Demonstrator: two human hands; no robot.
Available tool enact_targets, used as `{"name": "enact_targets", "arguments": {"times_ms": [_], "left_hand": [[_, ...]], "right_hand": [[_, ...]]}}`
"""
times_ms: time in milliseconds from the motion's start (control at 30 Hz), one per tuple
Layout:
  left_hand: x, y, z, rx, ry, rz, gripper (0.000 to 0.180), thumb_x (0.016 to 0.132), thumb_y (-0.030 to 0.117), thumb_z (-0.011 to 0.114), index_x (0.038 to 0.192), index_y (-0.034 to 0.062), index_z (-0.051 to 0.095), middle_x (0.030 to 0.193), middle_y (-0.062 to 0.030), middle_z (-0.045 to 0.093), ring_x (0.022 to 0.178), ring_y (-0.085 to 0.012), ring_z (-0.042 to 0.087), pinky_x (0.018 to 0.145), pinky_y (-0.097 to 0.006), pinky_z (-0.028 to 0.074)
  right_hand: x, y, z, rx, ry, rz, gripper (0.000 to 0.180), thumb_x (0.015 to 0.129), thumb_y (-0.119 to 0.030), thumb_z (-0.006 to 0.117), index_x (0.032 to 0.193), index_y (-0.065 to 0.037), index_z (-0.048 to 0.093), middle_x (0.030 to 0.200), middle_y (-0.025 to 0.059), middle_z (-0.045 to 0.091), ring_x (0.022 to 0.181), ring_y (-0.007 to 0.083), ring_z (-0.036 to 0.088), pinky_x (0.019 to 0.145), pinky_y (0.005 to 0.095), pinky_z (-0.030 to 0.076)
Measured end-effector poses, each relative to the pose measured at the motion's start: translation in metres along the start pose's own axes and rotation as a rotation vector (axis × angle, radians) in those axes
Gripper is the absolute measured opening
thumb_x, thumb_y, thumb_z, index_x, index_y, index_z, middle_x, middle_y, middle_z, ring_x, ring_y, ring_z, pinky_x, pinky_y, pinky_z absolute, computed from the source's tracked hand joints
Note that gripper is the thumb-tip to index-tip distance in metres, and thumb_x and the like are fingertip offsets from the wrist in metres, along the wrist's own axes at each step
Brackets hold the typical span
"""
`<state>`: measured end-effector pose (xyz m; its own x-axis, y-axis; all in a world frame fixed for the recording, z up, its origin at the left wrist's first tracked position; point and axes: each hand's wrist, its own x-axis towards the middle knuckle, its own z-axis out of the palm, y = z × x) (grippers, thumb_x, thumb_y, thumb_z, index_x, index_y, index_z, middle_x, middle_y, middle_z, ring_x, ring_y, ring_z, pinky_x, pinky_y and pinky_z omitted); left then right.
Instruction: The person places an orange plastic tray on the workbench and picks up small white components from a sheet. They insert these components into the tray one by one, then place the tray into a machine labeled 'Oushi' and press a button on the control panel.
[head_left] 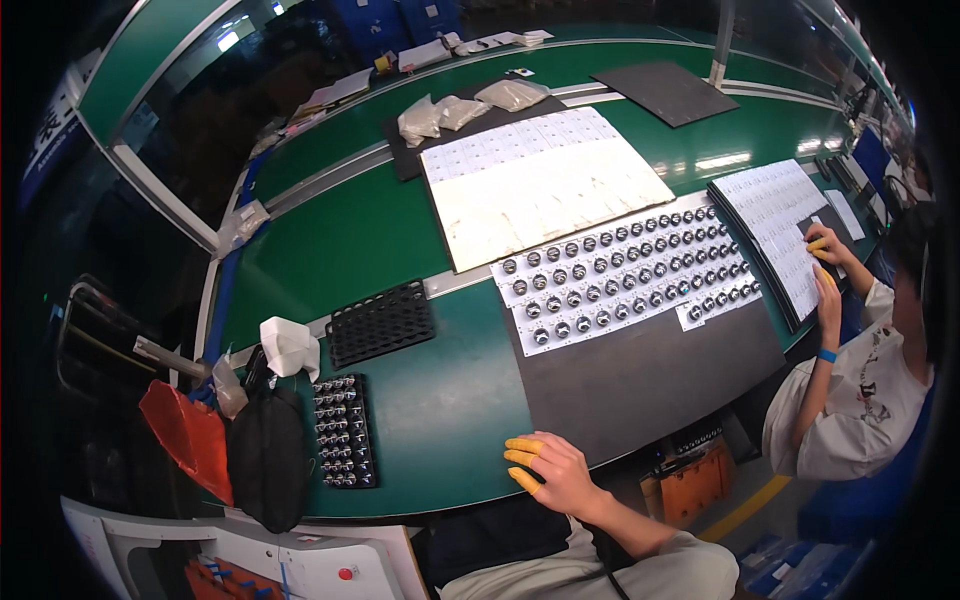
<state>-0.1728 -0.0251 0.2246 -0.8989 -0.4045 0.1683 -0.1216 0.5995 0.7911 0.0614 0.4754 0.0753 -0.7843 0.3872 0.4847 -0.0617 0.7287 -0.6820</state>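
1 right hand (553,472), half-open, seemingly empty, by matte grey mat (640,390), shiny round parts (583,325) on white sheets (572,313), left hand unseen

White sheeting set with dark round parts, a loaded tray to its left.
The white sheeting (549,319) lies flat, partly over a dark mat (650,375), whose near portion is bare; glossy dark round parts (603,318) sit on it in slanting rows, and a short stretch at its right end steps out nearer the person; well apart, the black tray (372,440) lies flat on the green tabletop (450,400), lengthwise toward the near edge, shiny-topped pieces filling its rows.
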Motion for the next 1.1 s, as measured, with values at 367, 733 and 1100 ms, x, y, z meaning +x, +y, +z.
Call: {"name": "enact_targets", "arguments": {"times_ms": [367, 733, 1100], "left_hand": [[-0.014, 0.001, -0.028, -0.081, 0.028, 0.006, 0.075, 0.092, 0.047, 0.055, 0.152, 0.0035, 0.039, 0.149, -0.0178, 0.047, 0.132, -0.0386, 0.049, 0.112, -0.056, 0.038], [-0.078, -0.01, -0.041, -0.366, 0.015, 0.074, 0.075, 0.092, 0.049, 0.052, 0.151, 0.0042, 0.04, 0.149, -0.0175, 0.048, 0.132, -0.0385, 0.05, 0.112, -0.058, 0.039], [-0.168, -0.041, -0.071, -1.112, -0.286, 0.26, 0.075, 0.092, 0.051, 0.049, 0.151, 0.0048, 0.04, 0.149, -0.0172, 0.048, 0.132, -0.0384, 0.05, 0.112, -0.059, 0.039]], "right_hand": [[-0.006, 0.003, 0.003, 0.019, 0.039, -0.027, 0.023, 0.083, -0.017, 0.079, 0.101, -0.004, 0.073, 0.109, 0.0082, 0.07, 0.106, 0.0292, 0.066, 0.095, 0.0415, 0.053], [-0.008, 0.004, 0.004, 0.0, 0.032, -0.06, 0.021, 0.083, -0.016, 0.077, 0.1, -0.005, 0.072, 0.107, 0.0103, 0.07, 0.101, 0.0313, 0.064, 0.088, 0.0417, 0.052], [-0.01, -0.004, 0.005, -0.009, 0.044, -0.066, 0.016, 0.085, -0.01, 0.073, 0.1, -0.004, 0.073, 0.11, 0.0096, 0.071, 0.105, 0.0324, 0.064, 0.094, 0.0428, 0.051]]}}
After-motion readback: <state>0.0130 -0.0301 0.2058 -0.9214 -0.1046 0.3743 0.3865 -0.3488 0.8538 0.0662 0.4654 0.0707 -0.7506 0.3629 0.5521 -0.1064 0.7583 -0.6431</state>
